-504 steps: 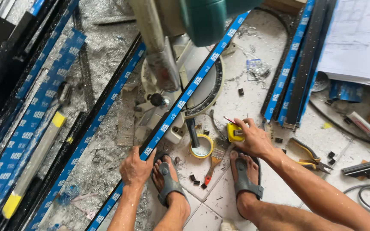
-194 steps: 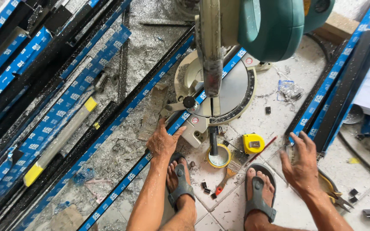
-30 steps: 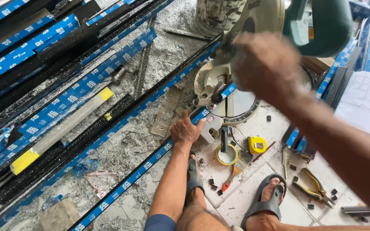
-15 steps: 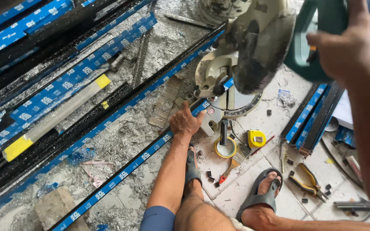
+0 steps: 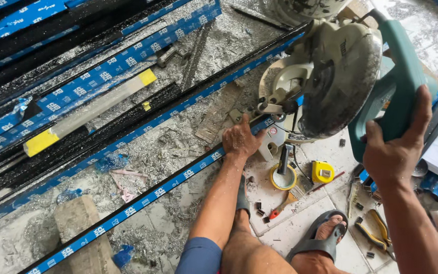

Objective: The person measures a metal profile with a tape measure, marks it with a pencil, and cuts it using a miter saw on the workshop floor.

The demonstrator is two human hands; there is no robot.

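Note:
A mitre saw (image 5: 330, 81) with a grey blade guard and a teal handle (image 5: 399, 86) stands on the floor at upper right. My right hand (image 5: 394, 147) is closed around that handle, and the saw head is tilted down. My left hand (image 5: 240, 139) presses flat on a long black metal profile with blue tape (image 5: 143, 195) that runs diagonally under the blade. The cut point is hidden by the guard.
More taped black profiles (image 5: 77, 86) lie stacked at upper left amid metal shavings. A wooden block (image 5: 77, 228) props the profile. A yellow tape measure (image 5: 323, 171), a tape roll (image 5: 283, 177), a small brush (image 5: 285, 203) and pliers (image 5: 373, 231) lie by my sandalled feet.
My right hand has pulled the saw handle down, so the blade guard sits lower over the profile. My left hand stays on the profile.

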